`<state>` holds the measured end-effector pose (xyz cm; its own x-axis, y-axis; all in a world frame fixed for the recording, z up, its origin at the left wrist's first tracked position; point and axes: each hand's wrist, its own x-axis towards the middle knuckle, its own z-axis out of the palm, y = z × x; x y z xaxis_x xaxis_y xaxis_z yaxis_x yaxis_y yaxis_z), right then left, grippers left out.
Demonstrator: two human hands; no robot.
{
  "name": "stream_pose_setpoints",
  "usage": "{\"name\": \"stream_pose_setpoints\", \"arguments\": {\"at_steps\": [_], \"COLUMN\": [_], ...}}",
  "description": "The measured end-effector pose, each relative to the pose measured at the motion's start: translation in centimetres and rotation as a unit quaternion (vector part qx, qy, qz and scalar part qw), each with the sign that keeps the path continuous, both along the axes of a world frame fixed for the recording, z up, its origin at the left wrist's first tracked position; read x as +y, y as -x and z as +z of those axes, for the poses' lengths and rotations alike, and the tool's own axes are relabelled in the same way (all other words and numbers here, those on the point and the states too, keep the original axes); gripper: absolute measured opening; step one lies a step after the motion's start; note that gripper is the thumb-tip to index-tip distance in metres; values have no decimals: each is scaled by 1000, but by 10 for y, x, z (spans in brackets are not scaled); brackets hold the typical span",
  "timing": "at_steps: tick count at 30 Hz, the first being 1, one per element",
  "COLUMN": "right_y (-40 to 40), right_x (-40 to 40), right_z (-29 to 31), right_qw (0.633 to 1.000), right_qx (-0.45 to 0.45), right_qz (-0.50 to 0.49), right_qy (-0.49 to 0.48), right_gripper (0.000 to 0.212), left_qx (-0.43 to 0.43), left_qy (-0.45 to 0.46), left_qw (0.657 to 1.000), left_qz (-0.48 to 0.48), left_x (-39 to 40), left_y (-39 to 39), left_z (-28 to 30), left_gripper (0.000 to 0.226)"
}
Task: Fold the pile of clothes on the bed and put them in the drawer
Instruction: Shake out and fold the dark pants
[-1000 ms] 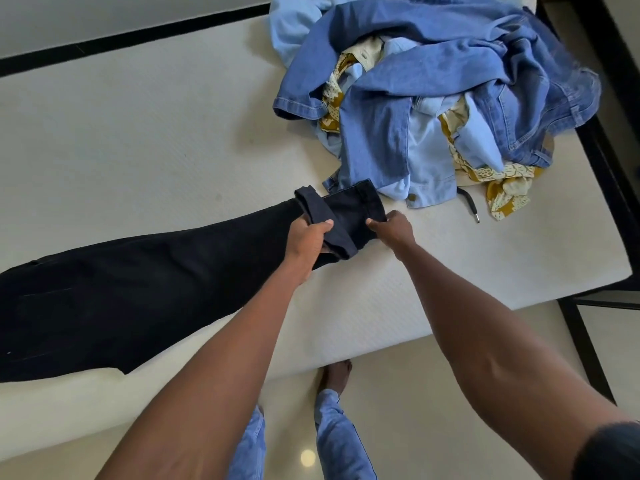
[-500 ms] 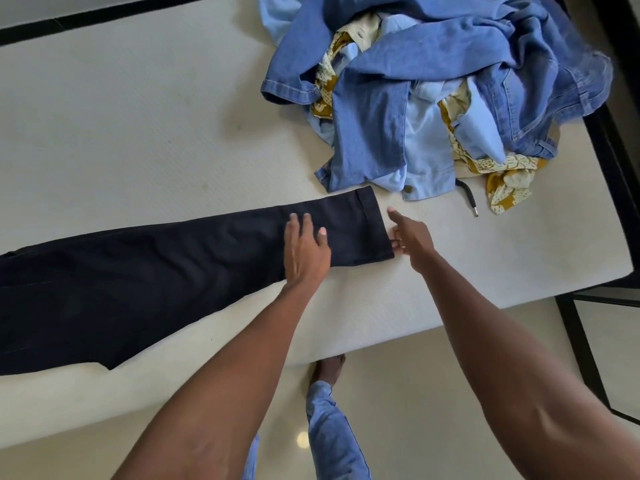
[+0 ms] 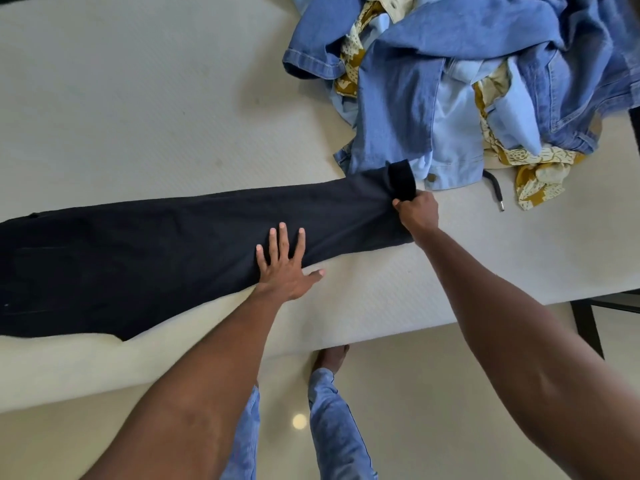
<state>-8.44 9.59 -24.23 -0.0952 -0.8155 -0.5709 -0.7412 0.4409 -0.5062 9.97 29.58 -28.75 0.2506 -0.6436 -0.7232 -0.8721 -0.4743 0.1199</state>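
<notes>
While the person's jean-clad legs stand at the bottom of the frame, the left hand lies flat with fingers spread on the dark trousers stretched across the bed at mid-frame. Right of it, the right hand pinches the raised trouser hem. Farther up, at upper right, the pile of clothes sits heaped.
</notes>
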Motion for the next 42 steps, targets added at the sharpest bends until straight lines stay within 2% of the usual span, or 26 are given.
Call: {"name": "stream_pose_setpoints", "arguments": {"at_steps": [2, 5, 9, 11, 13, 14, 15, 16, 17, 19, 20, 21, 22, 23, 25, 27, 28, 29, 31, 33, 34, 35, 37, 38, 40, 42], "right_y": [-6, -5, 10, 11, 7, 4, -2, -9, -21, -52, -73, -95, -118, -139, -173, -190, -194, -195, -200, -203, -204, -209, -217, -219, -222, -215], "right_x": [2, 3, 1, 2, 5, 8, 12, 18, 26, 45, 60, 76, 93, 111, 142, 158, 164, 168, 176, 179, 179, 183, 193, 199, 211, 215], "right_z": [1, 4, 5, 13, 29, 40, 56, 72, 91, 127, 144, 157, 165, 170, 171, 167, 161, 151, 122, 87, 70, 53, 24, 11, -12, -25], "right_qw": [999, 999, 997, 998, 998, 998, 998, 998, 998, 996, 993, 988, 980, 966, 929, 902, 903, 915, 952, 966, 963, 955, 920, 903, 880, 879], "right_qx": [30, 40, 22, -5, -23, -32, -40, -48, -57, -58, -54, -56, -67, -84, -140, -191, -213, -215, -164, -106, -78, -45, 23, 46, 88, 110], "right_qz": [12, 11, -18, -27, -32, -37, -34, -23, -4, 49, 82, 121, 172, 233, 344, 383, 367, 336, 255, 214, 233, 279, 388, 425, 465, 464], "right_qy": [-1, -18, -67, -60, -46, -41, -33, -20, -2, 41, 60, 73, 75, 68, 12, -62, -73, -55, 40, 102, 106, 93, 58, 52, 31, -2], "right_gripper": [31, 34, 39, 37, 32, 30, 29, 28, 27, 32, 33, 31, 27, 24, 27, 25, 21, 17, 20, 19, 21, 33, 59, 65, 68, 64], "left_qx": [27, 11, 49, 58, 86, 115, 161, 236, 328, 496, 556, 599, 624, 629, 600, 539, 512, 480, 408, 361, 346, 337, 330, 326, 318, 314], "left_qy": [-2, 90, -40, -40, 29, 91, 149, 180, 183, 138, 110, 88, 81, 84, 110, 153, 168, 175, 179, 180, 182, 182, 180, 185, 202, 224], "left_qw": [1000, 996, 998, 996, 987, 969, 936, 885, 818, 686, 639, 610, 596, 597, 612, 626, 617, 605, 594, 594, 599, 611, 643, 660, 686, 706], "left_qz": [4, 19, 30, 62, 135, 198, 277, 360, 436, 514, 520, 511, 499, 492, 504, 542, 573, 611, 670, 696, 699, 693, 667, 651, 622, 595], "left_x": [-4, -2, -8, -24, -40, -47, -52, -58, -64, -70, -67, -62, -54, -43, -16, 14, 30, 43, 70, 91, 99, 106, 115, 117, 122, 125], "left_y": [-6, -10, -13, -18, -20, -19, -19, -18, -19, -28, -36, -45, -57, -71, -102, -137, -154, -169, -197, -217, -224, -232, -240, -243, -249, -248], "left_z": [6, 12, 15, 26, 49, 60, 74, 89, 103, 124, 136, 146, 156, 161, 170, 165, 161, 155, 135, 113, 101, 89, 69, 60, 43, 35], "left_gripper": [89, 76, 72, 68, 56, 52, 52, 48, 44, 65, 75, 82, 82, 76, 42, 13, 7, 13, 19, 21, 24, 27, 28, 28, 28, 26]}}
